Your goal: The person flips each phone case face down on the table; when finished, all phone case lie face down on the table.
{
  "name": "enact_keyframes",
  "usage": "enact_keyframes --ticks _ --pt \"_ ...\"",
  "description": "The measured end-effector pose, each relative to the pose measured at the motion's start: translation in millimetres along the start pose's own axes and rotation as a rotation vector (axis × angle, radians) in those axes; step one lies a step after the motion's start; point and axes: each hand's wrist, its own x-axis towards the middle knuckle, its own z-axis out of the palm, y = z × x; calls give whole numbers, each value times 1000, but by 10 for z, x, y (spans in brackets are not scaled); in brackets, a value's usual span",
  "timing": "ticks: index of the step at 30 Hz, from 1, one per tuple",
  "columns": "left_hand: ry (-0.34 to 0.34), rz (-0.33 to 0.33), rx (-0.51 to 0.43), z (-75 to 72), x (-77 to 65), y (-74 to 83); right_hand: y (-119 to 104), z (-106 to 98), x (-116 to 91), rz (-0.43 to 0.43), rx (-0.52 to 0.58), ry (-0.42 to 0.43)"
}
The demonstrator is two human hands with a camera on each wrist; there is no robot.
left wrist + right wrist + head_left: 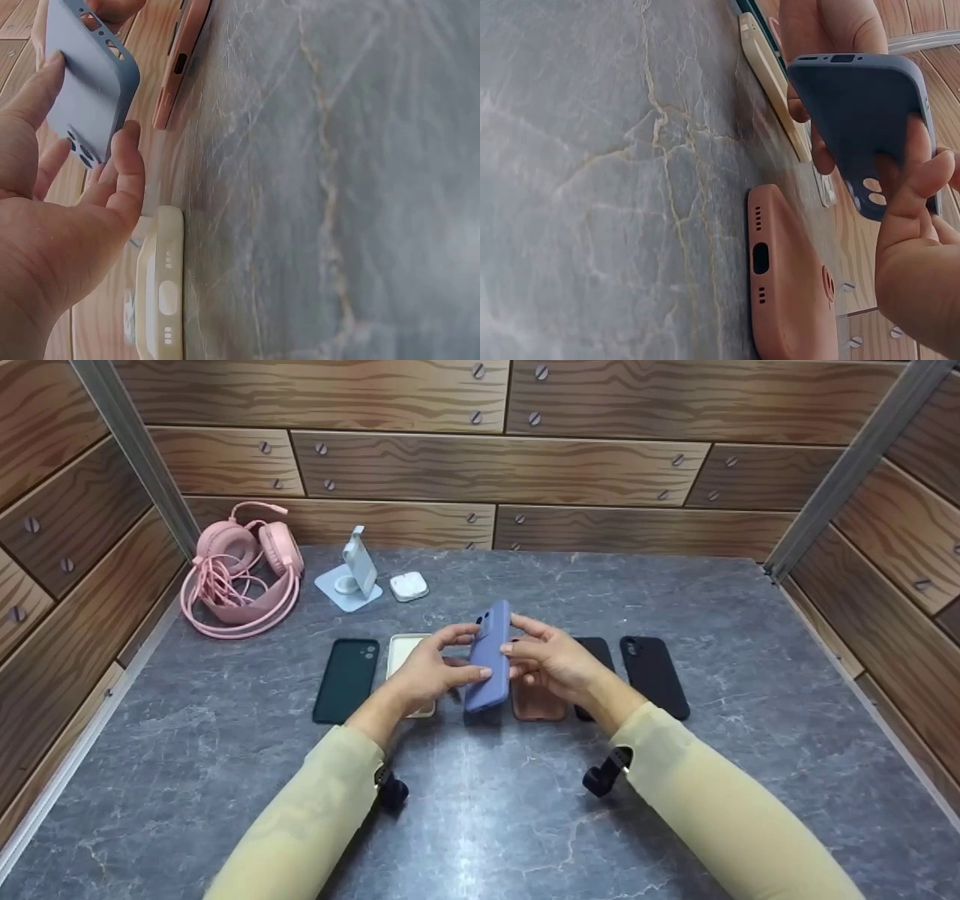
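Note:
A lavender-blue phone case (487, 660) is held tilted above the table between both hands. My left hand (424, 671) grips its left side, the thumb on the outer back and the fingers along the edge, as the left wrist view shows on the case (86, 90). From the other side my right hand (562, 664) pinches the right edge. In the right wrist view the case's hollow inside (855, 105) faces the camera, with right-hand fingers (917, 150) reaching into it by the camera cutouts. Below lie a cream case (405, 646) and a brownish-pink case (538, 706), partly covered by the hands.
A dark green case (345, 682) lies at the left of the row; two black cases, one partly hidden (596, 649) and one in full view (654, 675), lie at the right. Behind stand pink headphones (244, 574), a white charging stand (356, 574) and a small white item (409, 586).

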Motion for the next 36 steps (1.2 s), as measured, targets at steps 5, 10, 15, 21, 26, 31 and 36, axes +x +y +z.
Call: enact_keyframes --ticks 5,10,15,21,26,31,36 --pt "76 -2 13 -28 -2 4 27 10 18 -10 -3 15" --pt "107 -5 23 -66 -6 24 38 20 34 -25 -22 32" --pt "123 -17 54 -109 -7 34 49 31 51 -38 -47 55" --pt "131 -22 48 -151 -17 15 66 55 61 -62 -82 69" --pt "144 -12 46 -165 -23 -3 78 76 62 -68 -113 87" --pt "156 -7 84 -175 -23 -19 94 84 83 -70 -175 114" --pt "156 20 116 -167 -1 -62 119 63 116 -69 -243 125"
